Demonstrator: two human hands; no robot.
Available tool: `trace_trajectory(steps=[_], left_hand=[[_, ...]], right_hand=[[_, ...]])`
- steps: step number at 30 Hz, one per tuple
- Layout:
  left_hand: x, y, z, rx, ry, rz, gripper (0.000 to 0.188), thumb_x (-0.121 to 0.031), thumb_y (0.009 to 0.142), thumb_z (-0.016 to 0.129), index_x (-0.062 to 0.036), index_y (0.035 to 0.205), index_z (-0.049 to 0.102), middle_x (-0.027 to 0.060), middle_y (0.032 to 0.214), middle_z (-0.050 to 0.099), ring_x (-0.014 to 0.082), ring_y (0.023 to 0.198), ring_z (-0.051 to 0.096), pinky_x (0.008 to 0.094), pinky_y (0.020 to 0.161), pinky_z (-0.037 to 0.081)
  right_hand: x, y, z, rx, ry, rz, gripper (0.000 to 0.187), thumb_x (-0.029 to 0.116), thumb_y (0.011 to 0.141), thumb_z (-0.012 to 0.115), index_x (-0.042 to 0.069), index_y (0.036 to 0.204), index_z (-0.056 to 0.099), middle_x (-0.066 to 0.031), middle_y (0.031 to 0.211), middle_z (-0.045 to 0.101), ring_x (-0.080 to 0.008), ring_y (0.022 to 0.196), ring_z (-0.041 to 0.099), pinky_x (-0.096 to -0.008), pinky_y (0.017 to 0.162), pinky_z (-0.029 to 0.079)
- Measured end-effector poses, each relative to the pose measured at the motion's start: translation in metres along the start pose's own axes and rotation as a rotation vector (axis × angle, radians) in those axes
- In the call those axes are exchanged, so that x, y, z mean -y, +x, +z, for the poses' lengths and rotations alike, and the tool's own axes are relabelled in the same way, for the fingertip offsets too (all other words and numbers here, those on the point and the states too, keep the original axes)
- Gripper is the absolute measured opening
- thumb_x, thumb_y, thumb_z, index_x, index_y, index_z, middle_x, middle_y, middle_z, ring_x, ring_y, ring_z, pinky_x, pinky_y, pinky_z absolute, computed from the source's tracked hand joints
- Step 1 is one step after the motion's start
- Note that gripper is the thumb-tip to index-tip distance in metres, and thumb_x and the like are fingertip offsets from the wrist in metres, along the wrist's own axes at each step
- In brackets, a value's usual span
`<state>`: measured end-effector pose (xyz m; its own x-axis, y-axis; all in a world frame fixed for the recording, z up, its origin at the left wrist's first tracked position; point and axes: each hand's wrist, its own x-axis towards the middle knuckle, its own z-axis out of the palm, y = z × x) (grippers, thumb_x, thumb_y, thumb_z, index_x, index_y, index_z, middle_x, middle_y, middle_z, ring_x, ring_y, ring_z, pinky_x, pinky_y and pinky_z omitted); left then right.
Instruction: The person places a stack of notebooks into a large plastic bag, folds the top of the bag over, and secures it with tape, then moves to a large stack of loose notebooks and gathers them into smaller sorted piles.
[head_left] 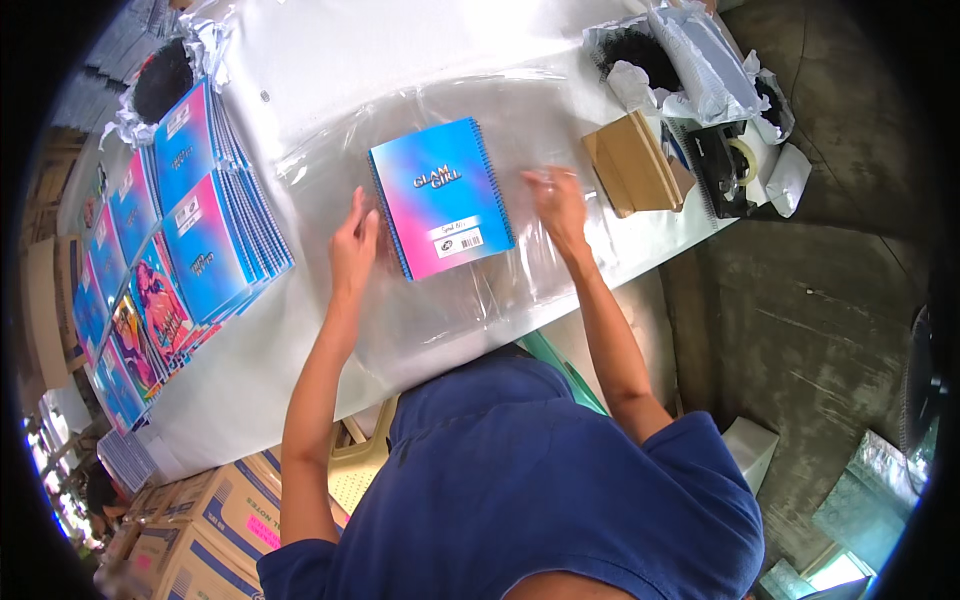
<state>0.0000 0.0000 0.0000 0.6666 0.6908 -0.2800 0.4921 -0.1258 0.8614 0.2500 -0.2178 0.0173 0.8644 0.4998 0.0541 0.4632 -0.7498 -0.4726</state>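
One notebook (440,195): blue/pink cover, flat mid-table, btwn both hands; coil along R side, dark toothed edge on L.
L hand (352,240): just off notebook's L edge, not touching; fingers straight, thumb apart, nothing gripped.
R hand (562,205): nr notebook's R edge, gap btwn; fingers bent, can't tell if they pinch any film.
Plastic film (450,310): clear, wrinkled, under notebook, spreads past it all round.
Table (235,385) edge: near side slants up to R, right at the blue shirt (560,470); notebook sits back from it.
Open room: white tabletop beyond notebook, also btwn L forearm & stacks.
L block: notebook stacks (210,235), fanned, in rows along table's L side.
R block: brown cardboard (628,165) just past R hand, then black tape dispenser (722,170) nr R edge.
Far R corner: pale wrapped bundle (705,60) w/ crumpled wrapping, contents hard to tell.
Below table: cartons (205,515) at L, beige chair (362,470) next to them.
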Motion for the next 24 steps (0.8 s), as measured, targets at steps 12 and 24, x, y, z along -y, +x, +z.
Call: trace_trajectory(steps=[12,24], left_hand=[[0.037,-0.026,-0.02,-0.158,0.805,0.54,0.048,-0.02,0.096,0.048,-0.0112,0.142,0.041,0.0095,0.149,0.036,0.0343,0.14,0.025,0.0524,0.112,0.018],[0.033,-0.025,-0.023,-0.105,0.803,0.486,0.047,-0.021,0.096,0.048,-0.0138,0.142,0.041,0.0117,0.149,0.034,0.0387,0.14,0.024,0.0523,0.112,0.019]], right_hand=[[-0.061,-0.007,-0.054,-0.113,0.058,0.355,0.027,0.009,0.074,0.074,-0.002,0.092,0.058,-0.018,0.077,0.066,-0.0348,0.075,0.065,-0.0425,0.07,0.05],[-0.022,-0.015,-0.073,-0.368,-0.196,-0.11,0.004,0.002,0.079,0.061,0.003,0.082,0.059,-0.0192,0.077,0.065,-0.0371,0.072,0.064,-0.0441,0.063,0.048]])
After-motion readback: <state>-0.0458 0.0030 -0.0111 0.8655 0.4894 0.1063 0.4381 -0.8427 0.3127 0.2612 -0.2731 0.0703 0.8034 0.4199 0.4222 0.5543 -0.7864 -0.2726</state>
